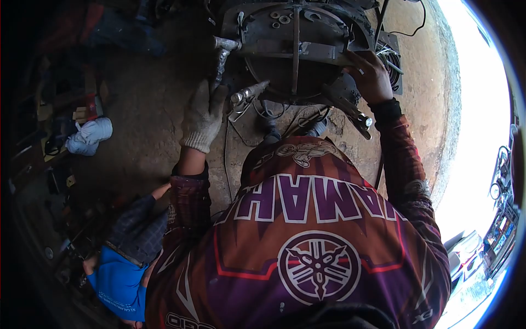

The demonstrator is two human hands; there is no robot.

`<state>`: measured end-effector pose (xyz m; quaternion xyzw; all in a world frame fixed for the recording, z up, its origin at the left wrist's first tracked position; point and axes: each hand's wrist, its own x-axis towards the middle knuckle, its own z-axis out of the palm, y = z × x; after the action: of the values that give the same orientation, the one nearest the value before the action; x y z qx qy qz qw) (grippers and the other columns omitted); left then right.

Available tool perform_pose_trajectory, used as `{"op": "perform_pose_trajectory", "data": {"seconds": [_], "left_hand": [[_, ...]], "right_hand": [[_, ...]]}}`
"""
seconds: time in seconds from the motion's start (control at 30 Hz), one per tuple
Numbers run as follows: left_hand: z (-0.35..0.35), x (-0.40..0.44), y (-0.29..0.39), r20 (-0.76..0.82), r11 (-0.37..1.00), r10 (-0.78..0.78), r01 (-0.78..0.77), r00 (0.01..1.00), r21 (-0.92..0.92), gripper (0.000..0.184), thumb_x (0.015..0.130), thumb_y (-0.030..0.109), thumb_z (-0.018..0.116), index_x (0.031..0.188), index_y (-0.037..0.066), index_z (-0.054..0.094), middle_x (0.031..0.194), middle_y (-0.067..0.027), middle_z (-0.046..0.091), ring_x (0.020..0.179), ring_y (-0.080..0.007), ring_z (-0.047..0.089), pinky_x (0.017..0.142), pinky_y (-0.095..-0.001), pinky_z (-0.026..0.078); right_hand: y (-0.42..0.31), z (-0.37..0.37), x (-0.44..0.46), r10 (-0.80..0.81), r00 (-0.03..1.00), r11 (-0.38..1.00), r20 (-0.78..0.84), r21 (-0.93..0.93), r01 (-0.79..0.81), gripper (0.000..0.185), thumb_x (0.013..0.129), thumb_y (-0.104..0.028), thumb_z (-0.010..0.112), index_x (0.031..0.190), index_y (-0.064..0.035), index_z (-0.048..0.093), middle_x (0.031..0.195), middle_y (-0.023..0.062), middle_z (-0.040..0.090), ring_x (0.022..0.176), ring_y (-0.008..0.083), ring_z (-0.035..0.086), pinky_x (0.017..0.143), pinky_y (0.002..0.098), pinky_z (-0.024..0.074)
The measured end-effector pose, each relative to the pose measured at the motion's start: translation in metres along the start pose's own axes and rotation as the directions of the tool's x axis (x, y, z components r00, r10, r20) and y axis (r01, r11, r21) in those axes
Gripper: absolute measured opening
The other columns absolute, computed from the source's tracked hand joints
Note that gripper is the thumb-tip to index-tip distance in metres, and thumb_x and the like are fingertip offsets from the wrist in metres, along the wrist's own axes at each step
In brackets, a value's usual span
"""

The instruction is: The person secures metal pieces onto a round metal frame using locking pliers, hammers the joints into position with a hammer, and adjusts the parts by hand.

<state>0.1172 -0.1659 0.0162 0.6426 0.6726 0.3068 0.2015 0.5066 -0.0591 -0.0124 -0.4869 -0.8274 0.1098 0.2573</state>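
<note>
A pale knitted glove covers my left hand (pixel 204 118), whose fingers are wrapped round the handle of a hammer (pixel 220 57) with its metal head upward. My right hand (pixel 370 77), bare with a ring, rests at the right end of a flat metal bar (pixel 298 50), its fingers bent against the bar's end. The bar lies across a round metal stand (pixel 249 21), under a thin upright rod. Locking pliers (pixel 249 98) sit at the stand's lower left edge, and another clamp (pixel 356 116) is at its lower right.
Several washers (pixel 284 20) lie on the stand. Coiled cable (pixel 390 60) is at the right. Cables run over the floor (pixel 142 118) near my feet. A person in a blue shirt (pixel 118 282) is at the lower left, near a bundled pale cloth (pixel 90 134).
</note>
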Motion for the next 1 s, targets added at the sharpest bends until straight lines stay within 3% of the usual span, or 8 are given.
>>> {"op": "perform_pose_trajectory", "data": {"seconds": [0.17, 0.23, 0.37, 0.43, 0.57, 0.63, 0.87, 1.0], "left_hand": [[-0.022, 0.009, 0.024, 0.017, 0.981, -0.165, 0.166, 0.986, -0.103, 0.037, 0.096, 0.040, 0.059, 0.099, 0.003, 0.058, 0.082, -0.0178, 0.061, 0.072, -0.0338, 0.060, 0.066, -0.0417, 0.047], [-0.038, 0.017, 0.040, -0.176, 0.989, -0.032, 0.005, 0.984, -0.147, 0.032, 0.099, 0.025, 0.054, 0.122, 0.002, 0.060, 0.083, -0.0077, 0.061, 0.074, -0.0112, 0.056, 0.066, -0.0289, 0.047], [-0.016, 0.010, 0.019, -0.355, 0.974, 0.017, -0.096, 0.935, -0.206, 0.035, 0.098, 0.022, 0.056, 0.127, 0.003, 0.057, 0.086, -0.0122, 0.063, 0.076, -0.0202, 0.061, 0.066, -0.0339, 0.049], [0.015, -0.003, -0.014, 0.143, 0.819, -0.193, 0.080, 0.971, 0.568, 0.035, 0.097, 0.020, 0.056, 0.128, 0.002, 0.054, 0.091, -0.0185, 0.065, 0.079, -0.0315, 0.063, 0.071, -0.0391, 0.050], [-0.003, -0.013, -0.033, 0.323, 0.711, 0.153, -0.331, 0.934, 0.621, 0.029, 0.098, 0.035, 0.056, 0.113, 0.011, 0.059, 0.092, -0.0127, 0.068, 0.076, -0.0310, 0.069, 0.062, -0.0372, 0.054], [-0.012, 0.003, -0.017, -0.153, 0.941, 0.245, -0.196, 0.957, 0.276, 0.030, 0.097, 0.035, 0.058, 0.112, 0.008, 0.060, 0.089, -0.0110, 0.067, 0.070, -0.0259, 0.068, 0.059, -0.0345, 0.053], [-0.057, 0.028, 0.049, -0.289, 0.947, -0.098, 0.000, 0.952, -0.321, 0.033, 0.096, 0.033, 0.062, 0.109, 0.003, 0.059, 0.085, -0.0109, 0.066, 0.072, -0.0243, 0.067, 0.061, -0.0365, 0.051], [0.008, 0.004, -0.026, -0.112, 0.912, 0.202, -0.145, 0.973, 0.385, 0.033, 0.098, 0.034, 0.058, 0.115, 0.005, 0.059, 0.082, -0.0089, 0.064, 0.070, -0.0225, 0.064, 0.062, -0.0351, 0.051]], "right_hand": [[0.002, 0.000, -0.001, 0.026, 1.000, 1.000, 0.017, 0.016, -0.026, 0.040, 0.080, -0.023, 0.075, 0.119, -0.0154, 0.068, 0.106, 0.0104, 0.063, 0.098, 0.0309, 0.063, 0.083, 0.0407, 0.0515], [0.003, 0.001, -0.001, 0.019, 1.000, 0.999, 0.015, 0.030, -0.020, 0.040, 0.080, -0.023, 0.075, 0.118, -0.0153, 0.068, 0.106, 0.0106, 0.063, 0.097, 0.0310, 0.063, 0.083, 0.0405, 0.0516], [0.002, -0.001, 0.000, 0.021, 1.000, 1.000, 0.016, 0.017, -0.021, 0.039, 0.079, -0.023, 0.076, 0.117, -0.0148, 0.069, 0.106, 0.0105, 0.064, 0.095, 0.0309, 0.064, 0.082, 0.0395, 0.0522], [0.004, -0.001, 0.002, -0.004, 1.000, 1.000, 0.007, 0.015, 0.004, 0.039, 0.079, -0.022, 0.076, 0.117, -0.0147, 0.069, 0.105, 0.0101, 0.064, 0.095, 0.0305, 0.064, 0.082, 0.0392, 0.0523], [0.005, -0.003, 0.002, 0.007, 0.999, 0.999, 0.033, 0.036, -0.008, 0.039, 0.078, -0.023, 0.077, 0.116, -0.0145, 0.070, 0.103, 0.0090, 0.063, 0.094, 0.0291, 0.064, 0.082, 0.0390, 0.0522], [0.007, -0.002, 0.005, -0.021, 1.000, 0.999, 0.016, 0.031, 0.021, 0.039, 0.078, -0.023, 0.077, 0.116, -0.0145, 0.070, 0.103, 0.0089, 0.063, 0.094, 0.0290, 0.064, 0.081, 0.0390, 0.0523], [0.006, -0.001, 0.001, -0.018, 0.999, 0.999, 0.028, 0.033, 0.017, 0.039, 0.079, -0.024, 0.077, 0.116, -0.0145, 0.069, 0.103, 0.0088, 0.063, 0.094, 0.0287, 0.064, 0.081, 0.0385, 0.0530], [0.010, -0.003, 0.003, -0.031, 0.998, 0.999, 0.050, 0.016, 0.030, 0.038, 0.080, -0.024, 0.077, 0.116, -0.0145, 0.069, 0.103, 0.0088, 0.064, 0.094, 0.0287, 0.064, 0.081, 0.0383, 0.0532]]}}
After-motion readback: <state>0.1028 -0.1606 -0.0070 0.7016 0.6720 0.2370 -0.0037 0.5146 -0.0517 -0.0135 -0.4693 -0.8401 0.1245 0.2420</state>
